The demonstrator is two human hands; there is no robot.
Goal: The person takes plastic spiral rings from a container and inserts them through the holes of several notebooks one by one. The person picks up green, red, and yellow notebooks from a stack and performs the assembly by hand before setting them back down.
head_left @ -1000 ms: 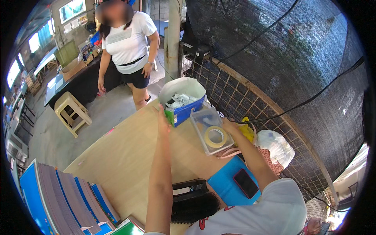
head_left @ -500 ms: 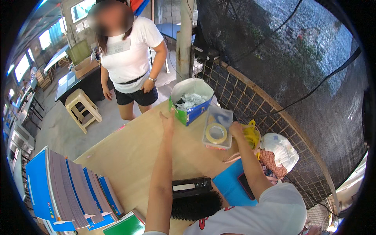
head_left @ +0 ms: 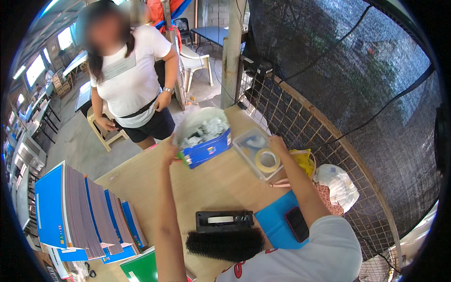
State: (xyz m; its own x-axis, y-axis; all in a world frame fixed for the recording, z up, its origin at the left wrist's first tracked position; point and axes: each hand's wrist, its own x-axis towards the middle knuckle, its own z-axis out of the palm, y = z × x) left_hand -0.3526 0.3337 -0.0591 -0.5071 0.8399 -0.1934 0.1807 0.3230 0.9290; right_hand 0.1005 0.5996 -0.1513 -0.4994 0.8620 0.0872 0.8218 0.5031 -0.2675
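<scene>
At the far edge of the table, my left hand (head_left: 170, 151) grips the left side of an open blue and green box (head_left: 206, 152), partly blurred. Crumpled white and dark scraps fill the box. Further right, my right hand (head_left: 277, 144) is closed at the right rim of a clear plastic container (head_left: 247, 149); its fingertips are partly hidden. Inside the container lies a yellowish roll of tape (head_left: 267, 160), beside something pale bluish. The container sits tilted clockwise on the wooden table (head_left: 206, 188), just right of the box.
Nearer me are a black tape dispenser (head_left: 224, 220), a black bristly brush (head_left: 225, 244), a blue folder (head_left: 272, 225) and a phone (head_left: 297, 224). Stacked blue books (head_left: 70, 211) and a green notebook (head_left: 141, 265) occupy the left. A person (head_left: 127, 70) stands across the table; metal grating (head_left: 324, 127) borders the right.
My left hand and the box have shifted left and nearer, the box turning so its blue side faces me. The clear container has rotated with my right hand. The person appears further left.
</scene>
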